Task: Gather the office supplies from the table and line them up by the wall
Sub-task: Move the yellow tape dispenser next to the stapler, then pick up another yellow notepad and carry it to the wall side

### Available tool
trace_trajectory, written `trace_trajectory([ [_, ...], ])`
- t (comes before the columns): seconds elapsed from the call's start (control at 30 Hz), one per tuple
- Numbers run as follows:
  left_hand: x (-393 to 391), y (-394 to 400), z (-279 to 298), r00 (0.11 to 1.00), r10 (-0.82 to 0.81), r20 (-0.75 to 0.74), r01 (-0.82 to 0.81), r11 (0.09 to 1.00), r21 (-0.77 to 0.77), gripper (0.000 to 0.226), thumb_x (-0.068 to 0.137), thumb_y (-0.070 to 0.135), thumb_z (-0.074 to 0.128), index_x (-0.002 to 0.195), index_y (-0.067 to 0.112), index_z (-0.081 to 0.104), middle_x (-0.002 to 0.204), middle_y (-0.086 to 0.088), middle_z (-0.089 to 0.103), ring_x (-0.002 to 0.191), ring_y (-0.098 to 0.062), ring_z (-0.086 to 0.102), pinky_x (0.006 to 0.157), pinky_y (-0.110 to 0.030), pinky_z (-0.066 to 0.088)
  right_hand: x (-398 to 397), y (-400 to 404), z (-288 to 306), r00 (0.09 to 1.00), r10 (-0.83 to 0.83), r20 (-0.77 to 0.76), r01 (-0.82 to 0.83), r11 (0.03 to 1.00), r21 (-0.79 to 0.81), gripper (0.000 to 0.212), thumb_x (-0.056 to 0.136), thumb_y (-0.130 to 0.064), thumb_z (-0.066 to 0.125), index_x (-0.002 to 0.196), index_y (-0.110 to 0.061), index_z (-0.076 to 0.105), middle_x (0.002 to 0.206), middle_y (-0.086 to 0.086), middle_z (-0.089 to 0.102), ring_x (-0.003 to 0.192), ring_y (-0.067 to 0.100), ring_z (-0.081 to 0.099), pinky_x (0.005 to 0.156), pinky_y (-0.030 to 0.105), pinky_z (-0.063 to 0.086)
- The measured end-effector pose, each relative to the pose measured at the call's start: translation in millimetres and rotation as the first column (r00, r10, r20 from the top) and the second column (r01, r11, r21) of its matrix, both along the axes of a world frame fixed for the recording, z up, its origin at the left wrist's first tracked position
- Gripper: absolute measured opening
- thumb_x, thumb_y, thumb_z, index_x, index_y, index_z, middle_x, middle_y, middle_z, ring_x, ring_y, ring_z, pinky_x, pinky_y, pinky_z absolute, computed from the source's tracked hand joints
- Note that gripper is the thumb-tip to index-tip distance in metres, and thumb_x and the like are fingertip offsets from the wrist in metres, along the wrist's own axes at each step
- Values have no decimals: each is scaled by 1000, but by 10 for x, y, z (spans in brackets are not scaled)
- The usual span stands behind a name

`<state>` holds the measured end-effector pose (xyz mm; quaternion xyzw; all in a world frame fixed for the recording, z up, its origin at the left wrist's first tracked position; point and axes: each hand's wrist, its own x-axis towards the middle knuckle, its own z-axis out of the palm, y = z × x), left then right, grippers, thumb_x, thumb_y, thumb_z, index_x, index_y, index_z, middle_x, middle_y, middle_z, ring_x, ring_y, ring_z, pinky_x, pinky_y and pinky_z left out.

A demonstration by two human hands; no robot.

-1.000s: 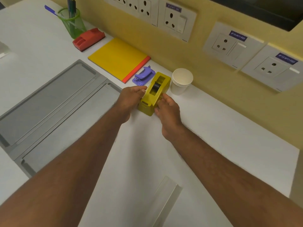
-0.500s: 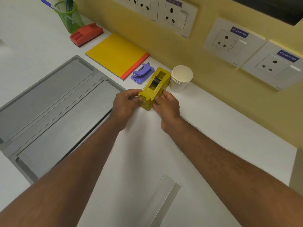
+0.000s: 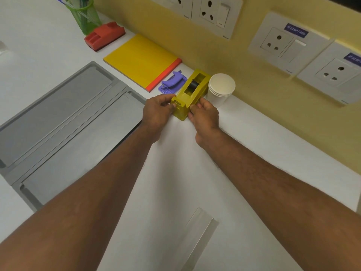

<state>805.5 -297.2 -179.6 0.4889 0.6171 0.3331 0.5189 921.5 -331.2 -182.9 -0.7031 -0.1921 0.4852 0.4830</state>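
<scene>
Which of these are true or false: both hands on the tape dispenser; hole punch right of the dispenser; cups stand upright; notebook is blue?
1. Both hands, left hand and right hand, touch the tape dispenser: true.
2. The hole punch lies right of the dispenser: false, it lies left of it.
3. The paper cups stand upright: true.
4. The notebook is blue: false, it is yellow with a red edge.

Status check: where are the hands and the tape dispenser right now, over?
Left hand and right hand both grip the tape dispenser near end. Dispenser sits between hole punch and paper cups. Nothing blocking.
</scene>
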Motion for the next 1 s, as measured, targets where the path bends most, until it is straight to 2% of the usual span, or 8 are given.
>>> trace_trajectory([
  [0.37, 40, 8, 48, 1000, 5, -16, -4, 1000, 10, 33, 96, 11, 62, 129, 12, 66, 123, -3, 68, 113, -18, 61, 101, -37, 52, 29, 56, -36, 1000, 1, 4, -1, 1000, 8, 47, 103, -11, 53, 149, -22, 50, 145, 1, 60, 129, 25, 60, 109, 48, 50],
  [0.53, 13, -156, 27, 996, 31, -83, -26, 998, 52, 39, 97, 20, 63, 135, 16, 62, 134, -2, 64, 121, -18, 60, 103, -39, 52, 30, -66, -18, 1000, 16, 8, -16, 1000, 17, 48, 102, -15, 57, 149, -21, 48, 150, 1, 55, 133, 24, 57, 108, 45, 51],
  [0.7, -214, -565, 27, 990, 45, -132, -39, 998, 48, 36, 98, 15, 59, 133, 18, 63, 131, 1, 66, 118, -14, 62, 106, -37, 49, 46, -415, -17, 988, 62, 142, -62, 998, -3, 48, 102, -10, 50, 149, -23, 47, 151, -1, 51, 131, 21, 56, 100, 33, 54],
  [0.87, -532, -1222, 178, 986, 46, -160, -42, 999, 29, 32, 94, 15, 60, 125, 19, 67, 121, 7, 69, 110, -10, 64, 101, -27, 49, 75, -986, 130, 961, 113, 253, -119, 993, 11, 47, 100, -11, 50, 145, -19, 52, 145, 2, 55, 124, 16, 58, 106, 34, 51],
  [0.93, -669, -1517, 285, 981, 59, -186, -59, 998, 6, 30, 94, 16, 61, 124, 20, 68, 120, 7, 70, 109, -10, 64, 98, -23, 48, 64, -1306, 226, 920, 168, 355, -188, 982, 22, 44, 101, -13, 50, 144, -19, 53, 144, 0, 56, 120, 10, 57, 99, 19, 46],
  [1.0, -826, -1840, 404, 975, 52, -216, -58, 998, -17, 30, 95, 16, 61, 124, 19, 68, 122, 6, 70, 110, -12, 64, 101, -26, 48, 46, -1661, 331, 871, 208, 445, -241, 970, 18, 41, 101, -15, 51, 142, -20, 55, 143, -1, 56, 119, 7, 55, 96, 14, 41],
])
